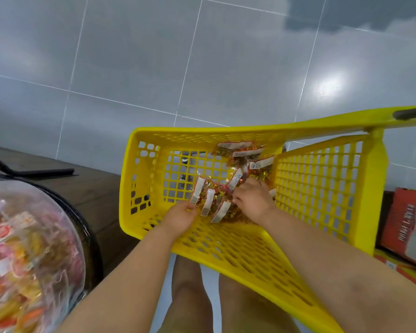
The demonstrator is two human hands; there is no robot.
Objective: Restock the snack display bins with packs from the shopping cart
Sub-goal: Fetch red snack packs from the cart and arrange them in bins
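Note:
A yellow plastic shopping cart (322, 179) stands in front of me with clear snack packs of gold and red candies inside. My left hand (181, 216) grips a bundle of packs (209, 198) by their white label ends. My right hand (255, 200) is closed over more packs (247, 157) lying on the cart floor. At the left, a round clear display bin (22, 248) is full of mixed wrapped snacks.
The bin sits on a dark wooden stand (89, 188) left of the cart. Red cardboard boxes (406, 227) lie at the right behind the cart. My bare legs (202, 296) are below it. Grey floor tiles (202, 68) stretch beyond.

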